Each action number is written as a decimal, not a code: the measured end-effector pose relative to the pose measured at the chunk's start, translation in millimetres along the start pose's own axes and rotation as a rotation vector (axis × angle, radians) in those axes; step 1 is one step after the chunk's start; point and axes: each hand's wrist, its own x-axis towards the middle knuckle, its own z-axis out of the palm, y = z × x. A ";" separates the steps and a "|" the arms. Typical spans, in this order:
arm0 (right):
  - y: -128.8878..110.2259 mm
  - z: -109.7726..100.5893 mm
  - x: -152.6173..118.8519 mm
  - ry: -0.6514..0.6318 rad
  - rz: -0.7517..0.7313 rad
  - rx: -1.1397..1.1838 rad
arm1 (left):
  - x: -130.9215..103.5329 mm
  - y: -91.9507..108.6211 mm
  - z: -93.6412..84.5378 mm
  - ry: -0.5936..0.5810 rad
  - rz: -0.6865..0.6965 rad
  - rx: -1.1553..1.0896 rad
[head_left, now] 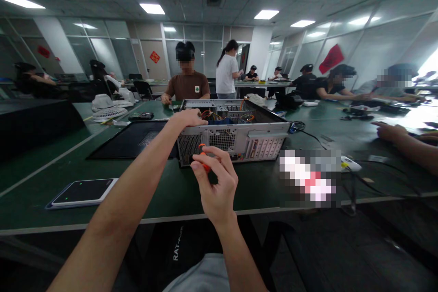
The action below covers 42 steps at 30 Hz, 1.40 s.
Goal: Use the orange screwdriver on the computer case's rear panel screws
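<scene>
Head view: open desktop computer case (262, 143) lying on green table (160, 200), set back from near edge, rear panel (236, 141) facing camera wearer. Left hand (192, 118) over case's top rim at near-left corner, fingers partly hidden inside; can't tell if gripping. Right hand (219, 178) just in front of rear panel, thumb and forefinger pinching small orange-and-black tool (204, 164), other fingers curled; tool's exact type unclear. Wires inside case. Black side panel (132, 140) flat on table, left of case. White-edged device (84, 191) with dark face near table's near edge, left side. Coiled cable (297, 127) at case's right corner. Person in brown shirt (187, 84) across table, behind case.
</scene>
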 end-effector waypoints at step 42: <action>-3.0 -1.4 -10.0 -0.008 0.128 -0.219 | -24.8 14.8 -13.7 -0.100 -0.131 0.027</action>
